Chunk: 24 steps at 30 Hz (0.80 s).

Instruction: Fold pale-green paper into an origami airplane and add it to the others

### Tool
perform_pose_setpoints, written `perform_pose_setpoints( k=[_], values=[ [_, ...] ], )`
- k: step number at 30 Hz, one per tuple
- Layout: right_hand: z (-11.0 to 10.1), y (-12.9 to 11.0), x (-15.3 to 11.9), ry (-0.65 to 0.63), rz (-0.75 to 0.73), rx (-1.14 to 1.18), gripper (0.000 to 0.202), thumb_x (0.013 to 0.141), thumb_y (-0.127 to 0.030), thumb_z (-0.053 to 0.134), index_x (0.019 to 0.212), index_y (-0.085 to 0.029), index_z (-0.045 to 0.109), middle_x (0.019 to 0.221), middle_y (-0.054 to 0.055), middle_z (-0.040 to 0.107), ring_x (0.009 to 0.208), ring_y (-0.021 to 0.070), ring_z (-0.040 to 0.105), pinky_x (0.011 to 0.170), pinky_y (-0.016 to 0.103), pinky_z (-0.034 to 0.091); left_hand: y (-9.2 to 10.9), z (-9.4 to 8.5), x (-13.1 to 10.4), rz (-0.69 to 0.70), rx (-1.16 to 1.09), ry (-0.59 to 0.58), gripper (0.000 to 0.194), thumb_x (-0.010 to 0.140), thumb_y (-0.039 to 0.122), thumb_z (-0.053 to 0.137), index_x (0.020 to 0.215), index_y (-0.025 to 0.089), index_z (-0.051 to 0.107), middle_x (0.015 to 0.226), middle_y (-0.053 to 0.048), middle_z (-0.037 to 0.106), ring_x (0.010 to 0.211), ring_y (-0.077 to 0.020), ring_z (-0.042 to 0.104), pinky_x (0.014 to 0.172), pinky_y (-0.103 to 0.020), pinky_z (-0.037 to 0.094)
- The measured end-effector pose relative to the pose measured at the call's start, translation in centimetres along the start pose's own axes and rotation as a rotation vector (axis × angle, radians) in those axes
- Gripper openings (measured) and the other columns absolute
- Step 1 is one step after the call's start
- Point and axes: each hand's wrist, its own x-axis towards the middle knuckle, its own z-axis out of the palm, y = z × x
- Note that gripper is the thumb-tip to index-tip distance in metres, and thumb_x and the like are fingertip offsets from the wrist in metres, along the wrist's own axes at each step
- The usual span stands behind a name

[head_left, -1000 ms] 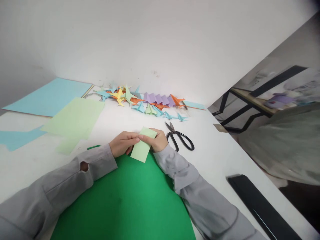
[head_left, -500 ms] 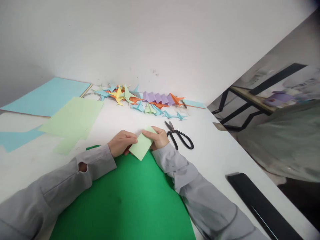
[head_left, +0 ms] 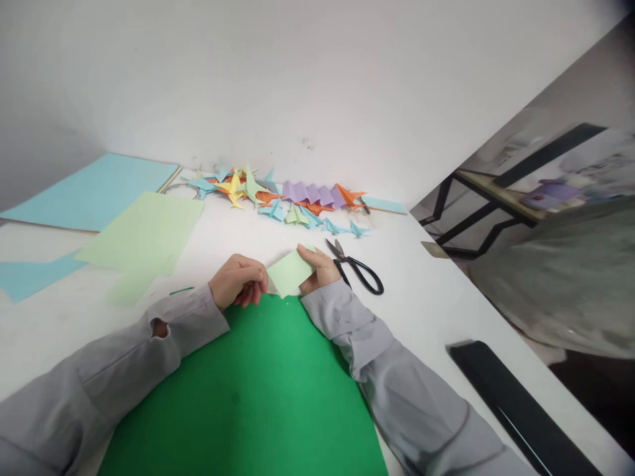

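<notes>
A small pale green paper is held above the far edge of a green sheet. My right hand grips its right side, thumb on top. My left hand is closed at the paper's left edge; its fingers are curled, and whether they pinch the paper is hard to make out. Black-handled scissors lie with blades apart just right of my right hand.
Folded paper figures and a pleated purple paper line the wall. Light green sheets and blue sheets lie left. A black bar rests at the right, by the table edge.
The small green paper has turned and now points more to the right. My left hand has shifted slightly left, and my right hand slightly right.
</notes>
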Motion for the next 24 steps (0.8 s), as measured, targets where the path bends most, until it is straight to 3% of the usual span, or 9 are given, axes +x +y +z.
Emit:
perform_pose_setpoints(
  k=[3, 7, 11, 14, 17, 20, 24],
  values=[
    [-0.2, -0.1, 0.1, -0.010, 0.018, 0.028, 0.015, 0.052, -0.015, 0.071, 0.063, -0.016, 0.060, 0.052, -0.001, 0.063, 0.048, 0.0147, 0.060, 0.056, 0.028, 0.054, -0.3, -0.1, 0.1, 0.040, -0.044, 0.018, 0.017, 0.057, 0.022, 0.045, 0.047, 0.011, 0.054, 0.033, -0.001, 0.052, 0.023, -0.0073, 0.037, 0.024, -0.016, 0.022],
    [0.0, 0.0, -0.3, -0.110, 0.043, -0.107, 0.020, 0.043, -0.018, 0.077, 0.055, -0.013, 0.061, 0.045, -0.001, 0.059, 0.040, 0.0119, 0.054, 0.043, 0.025, 0.047, -0.5, -0.1, 0.3, 0.097, -0.072, 0.117, 0.023, 0.067, 0.029, 0.047, 0.054, 0.013, 0.054, 0.036, 0.002, 0.051, 0.025, -0.0069, 0.039, 0.024, -0.016, 0.023],
    [0.3, 0.2, -0.7, -0.127, 0.037, -0.201, 0.025, 0.038, -0.022, 0.080, 0.048, -0.013, 0.059, 0.041, -0.002, 0.057, 0.037, 0.0098, 0.050, 0.038, 0.022, 0.041, -0.6, 0.0, 0.4, 0.106, 0.108, 0.075, 0.022, 0.070, 0.031, 0.055, 0.058, 0.013, 0.055, 0.033, 0.006, 0.045, 0.026, -0.0044, 0.036, 0.027, -0.014, 0.024],
    [0.4, 0.3, -0.8, -0.128, 0.008, -0.199, 0.029, 0.037, -0.020, 0.081, 0.060, -0.013, 0.064, 0.046, -0.002, 0.060, 0.041, 0.0107, 0.053, 0.042, 0.023, 0.043, -0.8, 0.0, 0.4, 0.097, 0.205, 0.048, 0.021, 0.072, 0.030, 0.055, 0.061, 0.013, 0.057, 0.033, 0.006, 0.045, 0.026, -0.0045, 0.036, 0.028, -0.014, 0.027],
    [0.3, 0.4, -0.7, -0.175, -0.021, -0.114, 0.041, 0.039, -0.019, 0.080, 0.078, -0.017, 0.066, 0.059, -0.001, 0.066, 0.051, 0.0138, 0.058, 0.050, 0.026, 0.048, -0.8, 0.1, 0.4, 0.122, 0.151, 0.100, 0.022, 0.074, 0.032, 0.054, 0.064, 0.012, 0.058, 0.035, 0.005, 0.048, 0.028, -0.0067, 0.041, 0.029, -0.016, 0.032],
    [0.1, 0.5, -0.5, -0.254, -0.046, -0.069, 0.036, 0.044, -0.024, 0.078, 0.077, -0.018, 0.065, 0.063, -0.001, 0.066, 0.056, 0.0156, 0.060, 0.053, 0.029, 0.049, -0.7, 0.2, 0.5, 0.142, 0.079, 0.144, 0.022, 0.073, 0.033, 0.055, 0.069, 0.011, 0.059, 0.039, 0.004, 0.050, 0.032, -0.0084, 0.047, 0.030, -0.017, 0.035],
    [-0.2, 1.0, -0.5, -0.289, -0.089, -0.240, 0.028, 0.046, -0.024, 0.078, 0.069, -0.015, 0.065, 0.059, -0.001, 0.064, 0.051, 0.0136, 0.057, 0.049, 0.027, 0.046, -0.8, 0.4, 0.5, 0.150, 0.145, 0.092, 0.023, 0.074, 0.033, 0.055, 0.069, 0.011, 0.060, 0.039, 0.003, 0.052, 0.033, -0.0092, 0.050, 0.032, -0.018, 0.038]
  ],
)
